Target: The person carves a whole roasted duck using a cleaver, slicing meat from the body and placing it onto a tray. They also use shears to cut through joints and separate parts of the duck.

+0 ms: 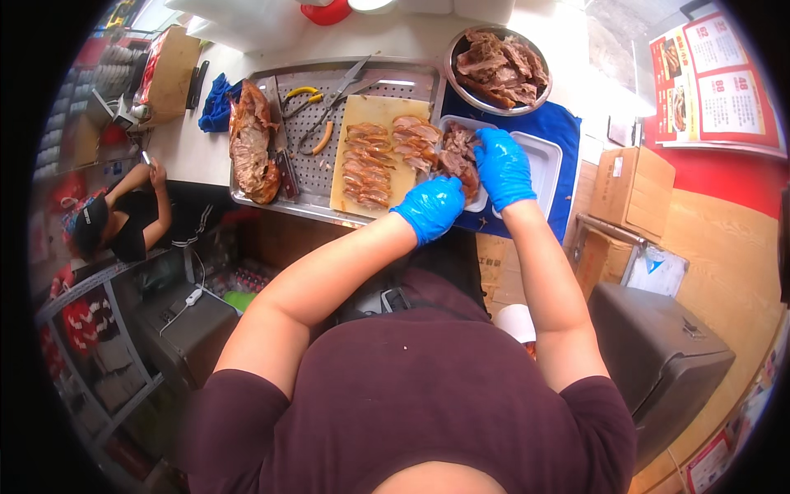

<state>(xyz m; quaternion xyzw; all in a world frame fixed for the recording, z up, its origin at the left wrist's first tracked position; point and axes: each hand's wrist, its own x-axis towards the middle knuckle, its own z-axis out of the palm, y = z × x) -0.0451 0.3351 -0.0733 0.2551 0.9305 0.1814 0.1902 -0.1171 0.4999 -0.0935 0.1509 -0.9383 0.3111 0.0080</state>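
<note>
Both my hands wear blue gloves. My left hand (434, 208) is at the lower left edge of a white plastic tray (476, 205) holding pieces of cooked meat (458, 151); its fingertips touch the meat. At the tray's right side, my right hand (503, 163) bends its fingers down over the meat; whether either hand grips a piece is hidden. A second white tray (549, 148) lies partly under my right hand. To the left, sliced roast meat with skin (367, 167) lies in rows on a cutting board (407, 108). A steel bowl (449, 77) of torn meat stands behind the trays.
The board rests on a perforated metal tray (308, 210), with scissors (336, 96), yellow-handled pliers or shears (302, 92), a cleaver (285, 167) and a roasted bird carcass (252, 148). Blue cloth (566, 133) lies under the white trays. Another person (117, 216) sits at the far left.
</note>
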